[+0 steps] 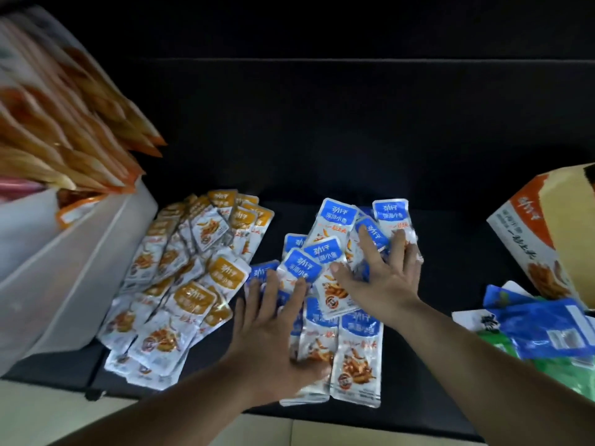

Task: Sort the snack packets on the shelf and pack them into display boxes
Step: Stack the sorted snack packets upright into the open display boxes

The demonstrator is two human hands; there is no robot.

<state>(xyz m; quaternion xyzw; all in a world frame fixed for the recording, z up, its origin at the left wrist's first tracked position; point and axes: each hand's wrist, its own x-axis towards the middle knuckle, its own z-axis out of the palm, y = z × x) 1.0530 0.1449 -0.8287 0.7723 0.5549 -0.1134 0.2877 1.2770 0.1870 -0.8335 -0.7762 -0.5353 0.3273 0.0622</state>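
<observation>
Left hand, right hand, flat on blue packets

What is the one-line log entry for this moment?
left hand: flat on blue packets | right hand: flat on blue packets | yellow packets: separate pile, left | display box: right, untouched

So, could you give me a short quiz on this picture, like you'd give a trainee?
1. True or false: the left hand and right hand both lie flat on blue packets.
2. Which pile lies next to the white bin? A. yellow packets B. blue packets C. neither
3. Fill in: the display box stands to the person's ____.
Key: 1 true; 2 A; 3 right.
</observation>
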